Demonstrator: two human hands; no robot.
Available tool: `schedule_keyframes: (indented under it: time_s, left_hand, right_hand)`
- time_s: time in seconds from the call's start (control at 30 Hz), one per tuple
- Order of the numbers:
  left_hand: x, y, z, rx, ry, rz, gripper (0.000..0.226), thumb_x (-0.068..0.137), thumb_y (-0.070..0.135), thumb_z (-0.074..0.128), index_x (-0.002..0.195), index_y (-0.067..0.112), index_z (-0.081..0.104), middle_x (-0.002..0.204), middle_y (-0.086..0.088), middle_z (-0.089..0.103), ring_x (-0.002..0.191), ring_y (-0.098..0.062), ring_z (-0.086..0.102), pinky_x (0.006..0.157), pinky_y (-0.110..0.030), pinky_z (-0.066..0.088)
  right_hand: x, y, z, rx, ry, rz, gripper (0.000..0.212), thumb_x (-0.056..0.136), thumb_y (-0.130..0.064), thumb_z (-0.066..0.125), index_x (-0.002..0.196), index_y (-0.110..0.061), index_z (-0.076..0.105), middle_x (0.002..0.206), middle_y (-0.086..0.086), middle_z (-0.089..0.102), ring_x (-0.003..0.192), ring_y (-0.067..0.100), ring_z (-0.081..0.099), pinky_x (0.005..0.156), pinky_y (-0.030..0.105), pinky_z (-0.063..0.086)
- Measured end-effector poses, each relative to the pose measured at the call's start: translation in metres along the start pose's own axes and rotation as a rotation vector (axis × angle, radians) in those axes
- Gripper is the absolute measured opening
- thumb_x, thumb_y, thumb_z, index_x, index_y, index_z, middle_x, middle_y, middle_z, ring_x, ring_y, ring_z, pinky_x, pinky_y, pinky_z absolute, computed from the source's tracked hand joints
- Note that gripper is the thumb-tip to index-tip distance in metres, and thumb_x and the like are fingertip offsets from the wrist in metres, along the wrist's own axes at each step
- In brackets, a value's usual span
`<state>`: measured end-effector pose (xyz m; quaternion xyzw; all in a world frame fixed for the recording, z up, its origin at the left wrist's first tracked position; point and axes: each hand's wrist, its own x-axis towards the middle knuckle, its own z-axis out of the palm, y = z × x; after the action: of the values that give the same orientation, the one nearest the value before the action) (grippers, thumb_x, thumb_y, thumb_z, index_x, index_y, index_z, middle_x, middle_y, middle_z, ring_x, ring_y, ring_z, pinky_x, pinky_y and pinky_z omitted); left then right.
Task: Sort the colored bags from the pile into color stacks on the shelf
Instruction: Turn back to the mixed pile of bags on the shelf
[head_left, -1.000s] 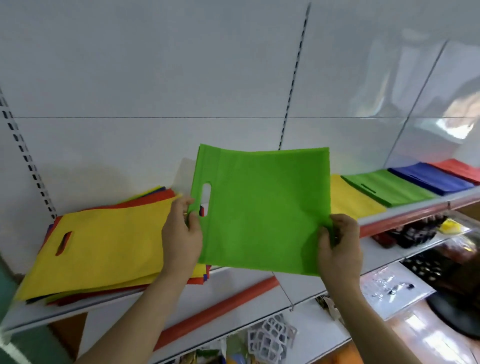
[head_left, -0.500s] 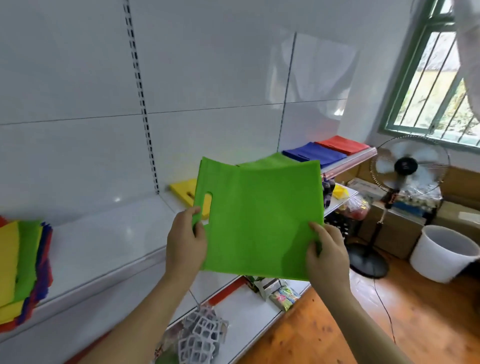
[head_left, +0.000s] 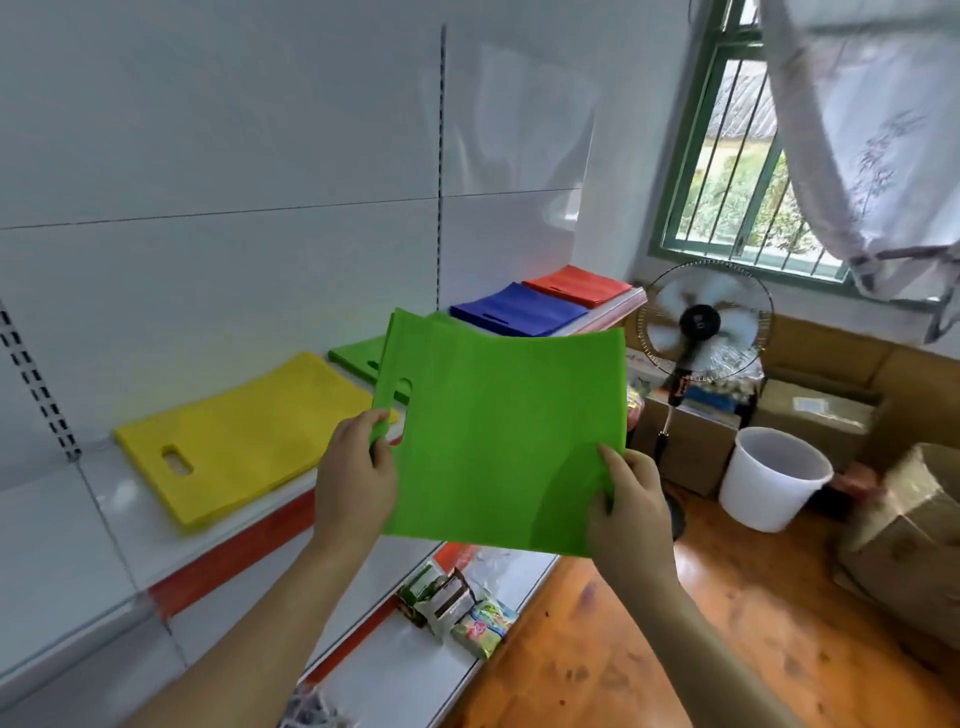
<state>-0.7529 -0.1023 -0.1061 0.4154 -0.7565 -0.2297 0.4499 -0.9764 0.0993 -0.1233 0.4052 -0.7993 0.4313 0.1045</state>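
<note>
A: Where is the green bag (head_left: 501, 436) relative to the fingers?

B: It hangs in the air between both hands, in front of the shelf (head_left: 78, 530). The left hand (head_left: 356, 480) pinches its left edge just beside the cut-out handle hole; the thumb lies on the near face and the other fingers are hidden behind the fabric. The right hand (head_left: 631, 506) pinches the lower right corner, thumb on the near face, fingers curled behind. The bag is nearly upright and spread flat, with its top edge a little wavy.

A: And what lies around it?

B: On the shelf, at 9 o'clock from the bag, there is the yellow stack (head_left: 244, 436), lying flat with its handle hole toward the front edge. At 11 o'clock the green stack (head_left: 358, 356) shows only its left part, because the held bag covers the rest. At 12 o'clock lies the blue stack (head_left: 517, 314), and just beside it, toward 1 o'clock, the red stack (head_left: 576, 286).

A: Something else?

B: At 2 o'clock a standing fan (head_left: 701, 322) is on the wooden floor, at 3 o'clock a white bucket (head_left: 774, 478), and cardboard boxes (head_left: 810, 421) behind them. At 6 o'clock small packets (head_left: 457, 608) lie on the lower shelf.
</note>
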Motion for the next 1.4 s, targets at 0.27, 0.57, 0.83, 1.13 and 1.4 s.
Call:
schedule_keyframes:
  time_s: [0.27, 0.57, 0.83, 1.13, 1.4]
  left_hand:
    - [0.081, -0.010, 0.080, -0.002, -0.001, -0.043, 0.037, 0.106, 0.008, 0.054, 0.142, 0.015, 0.058, 0.137, -0.004, 0.062, 0.121, -0.018, 0.059, 0.093, -0.031, 0.048]
    - [0.131, -0.026, 0.135, 0.158, 0.057, -0.141, 0.038, 0.105, 0.010, 0.055, 0.143, 0.015, 0.058, 0.142, -0.005, 0.060, 0.128, -0.022, 0.057, 0.095, -0.028, 0.044]
    - [0.159, -0.019, 0.172, 0.274, 0.252, -0.296, 0.039, 0.099, 0.001, 0.060, 0.138, 0.007, 0.063, 0.138, -0.012, 0.064, 0.128, -0.030, 0.060, 0.102, -0.042, 0.050]
    - [0.176, -0.039, 0.162, 0.471, 0.306, -0.459, 0.043, 0.098, 0.009, 0.059, 0.141, 0.009, 0.061, 0.139, -0.011, 0.063, 0.127, -0.030, 0.060, 0.101, -0.045, 0.051]
    - [0.205, -0.078, 0.167, 0.553, 0.206, -0.524, 0.050, 0.101, 0.019, 0.059, 0.150, 0.010, 0.054, 0.148, -0.010, 0.057, 0.114, -0.030, 0.066, 0.098, -0.045, 0.054]
  right_hand:
    - [0.110, 0.044, 0.033, -0.019, -0.020, -0.014, 0.047, 0.097, 0.003, 0.054, 0.142, -0.008, 0.062, 0.130, 0.005, 0.055, 0.108, 0.025, 0.059, 0.088, 0.029, 0.043]
    - [0.220, 0.090, 0.094, 0.095, -0.092, -0.037, 0.040, 0.095, 0.003, 0.058, 0.131, -0.009, 0.069, 0.126, 0.003, 0.059, 0.108, 0.024, 0.060, 0.093, 0.030, 0.044]
    - [0.313, 0.102, 0.146, 0.145, -0.317, -0.244, 0.045, 0.098, -0.003, 0.055, 0.143, -0.008, 0.059, 0.138, 0.003, 0.053, 0.113, 0.018, 0.054, 0.092, 0.026, 0.039]
    - [0.363, 0.075, 0.221, 0.155, -0.561, -0.418, 0.052, 0.099, -0.006, 0.050, 0.150, -0.007, 0.050, 0.150, 0.004, 0.044, 0.110, 0.027, 0.060, 0.089, 0.040, 0.053]
    - [0.398, 0.057, 0.278, 0.060, -0.580, -0.451, 0.051, 0.101, -0.007, 0.050, 0.152, -0.005, 0.051, 0.152, 0.005, 0.046, 0.113, 0.027, 0.060, 0.077, 0.032, 0.045]
